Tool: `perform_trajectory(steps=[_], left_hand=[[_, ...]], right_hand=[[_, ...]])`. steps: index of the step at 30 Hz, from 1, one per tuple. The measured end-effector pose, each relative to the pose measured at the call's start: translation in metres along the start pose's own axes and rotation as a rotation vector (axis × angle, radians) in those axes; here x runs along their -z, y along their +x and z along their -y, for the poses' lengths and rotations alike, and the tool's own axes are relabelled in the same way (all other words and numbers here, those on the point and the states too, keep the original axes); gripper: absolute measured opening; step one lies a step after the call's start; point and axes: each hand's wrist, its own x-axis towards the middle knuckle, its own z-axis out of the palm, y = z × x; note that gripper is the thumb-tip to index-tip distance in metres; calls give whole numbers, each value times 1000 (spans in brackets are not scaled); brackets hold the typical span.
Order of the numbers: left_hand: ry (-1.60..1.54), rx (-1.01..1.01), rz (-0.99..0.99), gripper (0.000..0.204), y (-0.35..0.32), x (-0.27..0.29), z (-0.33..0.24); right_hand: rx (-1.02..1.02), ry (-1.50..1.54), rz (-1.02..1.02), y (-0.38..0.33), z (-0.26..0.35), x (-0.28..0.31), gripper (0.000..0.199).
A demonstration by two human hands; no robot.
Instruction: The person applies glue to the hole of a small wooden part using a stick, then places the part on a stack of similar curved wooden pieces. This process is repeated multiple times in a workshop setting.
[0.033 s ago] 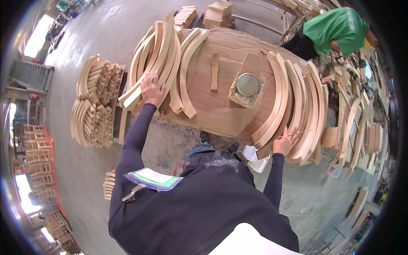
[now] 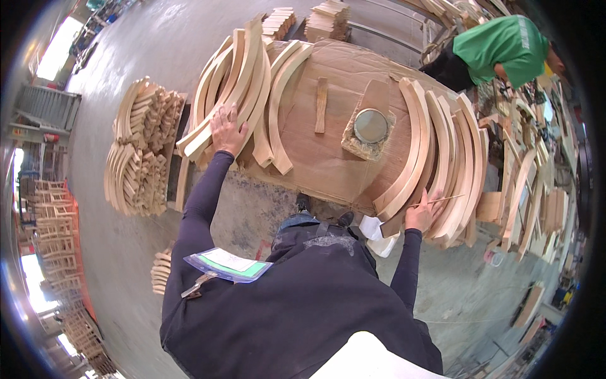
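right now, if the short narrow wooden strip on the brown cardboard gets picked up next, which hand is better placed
Probably the left hand: it rests on curved pale wooden pieces, nearer the short narrow wooden strip, while the right hand appears to hold a thin light stick.

From my head's left side I am looking steeply down through a wide fisheye, over my chest (image 2: 284, 309) close by to the surface (image 2: 300, 117) farther off, with floor (image 2: 126, 278) spreading around it
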Motion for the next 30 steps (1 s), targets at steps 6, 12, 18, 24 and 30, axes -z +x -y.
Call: perform_trajectory(steps=[6,12,18,24,30], left_hand=[[-69,139,52,64,18,6,-6],[-284,315,276,58,70,-7,7],[-283,282,283,50,95,-21,13],[-545,205,15,45,99,90,12],[-1164,216,162,18,85,179,-6]], right_hand=[[-2,2,54,7,3,20,47],[218,842,-243,20,31,67,53],[152,1316,-66,29,70,122,57],[127,1522,217,29,113,147,26],[256,1068,21,39,141,136,17]])
